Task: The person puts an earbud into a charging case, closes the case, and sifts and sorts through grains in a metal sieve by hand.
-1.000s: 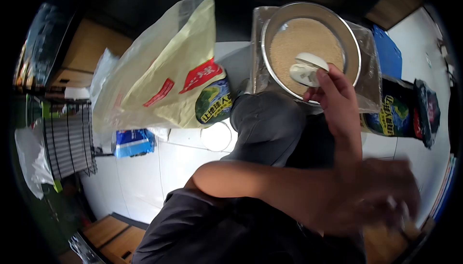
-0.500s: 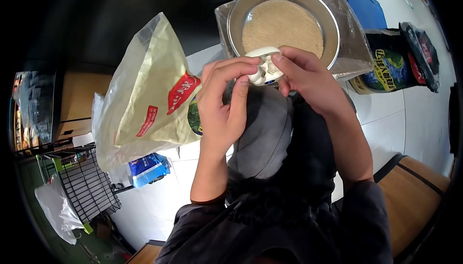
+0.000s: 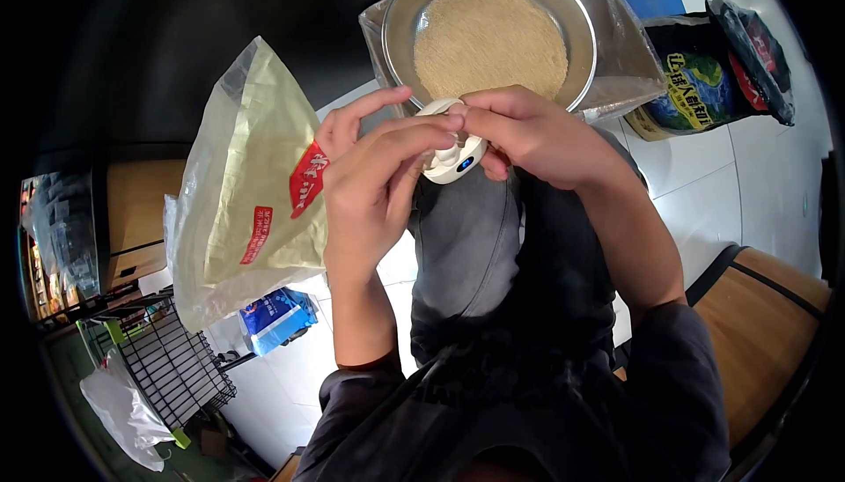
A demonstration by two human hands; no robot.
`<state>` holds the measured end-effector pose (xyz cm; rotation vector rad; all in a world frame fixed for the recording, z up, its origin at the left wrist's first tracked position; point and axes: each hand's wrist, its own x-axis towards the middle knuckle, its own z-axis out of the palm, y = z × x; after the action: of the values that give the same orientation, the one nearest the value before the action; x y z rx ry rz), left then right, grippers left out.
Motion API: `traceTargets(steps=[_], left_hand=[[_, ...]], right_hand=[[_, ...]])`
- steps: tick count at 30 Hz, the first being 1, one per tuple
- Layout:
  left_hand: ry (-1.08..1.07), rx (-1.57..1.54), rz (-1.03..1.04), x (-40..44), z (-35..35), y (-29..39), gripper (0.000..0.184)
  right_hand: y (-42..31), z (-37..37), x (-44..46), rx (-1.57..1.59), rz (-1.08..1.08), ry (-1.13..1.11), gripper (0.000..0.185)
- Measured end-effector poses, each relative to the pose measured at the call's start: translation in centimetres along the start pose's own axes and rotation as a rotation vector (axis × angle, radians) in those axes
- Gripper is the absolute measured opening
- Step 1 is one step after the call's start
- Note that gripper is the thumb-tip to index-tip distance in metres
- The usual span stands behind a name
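Observation:
Between my hands, above my lap, is a white earbud charging case point(image 3: 454, 170) with its lid up and a small lit blue display on the front. A white earbud point(image 3: 447, 154) appears to sit inside, partly covered by fingers. My left hand point(image 3: 370, 161) grips the case's left side, with two fingertips at the opening and one finger raised away. My right hand point(image 3: 537, 134) is closed around its right side, thumb and forefinger near the lid. Just beyond is a round metal sieve point(image 3: 581, 37) containing tan grains point(image 3: 493, 37).
A clear plastic bag point(image 3: 629, 51) lies under the sieve. At left stands a large pale-yellow bag point(image 3: 242, 165), near a blue packet point(image 3: 275, 316) and a black wire basket point(image 3: 172, 363). A black printed bag point(image 3: 695, 86) is at right, a wooden stool point(image 3: 766, 332) below it.
The case has tilted and come lower and left, so its lit display now faces me. A left finger has lifted off. The whole view has shifted slightly.

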<state>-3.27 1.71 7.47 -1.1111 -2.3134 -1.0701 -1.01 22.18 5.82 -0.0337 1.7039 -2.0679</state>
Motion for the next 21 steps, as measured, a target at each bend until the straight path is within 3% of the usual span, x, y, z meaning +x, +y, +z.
traceTargets(steps=[14, 21], left_hand=[[-0.070, -0.017, 0.036, 0.40, 0.20, -0.16, 0.022], [-0.105, -0.122, -0.060, 0.15, -0.01, -0.29, 0.027]], right_hand=[[-0.01, -0.17, -0.26, -0.019, 0.013, -0.057, 0.036], [0.34, -0.43, -0.23, -0.056, 0.004, -0.057, 0.037]])
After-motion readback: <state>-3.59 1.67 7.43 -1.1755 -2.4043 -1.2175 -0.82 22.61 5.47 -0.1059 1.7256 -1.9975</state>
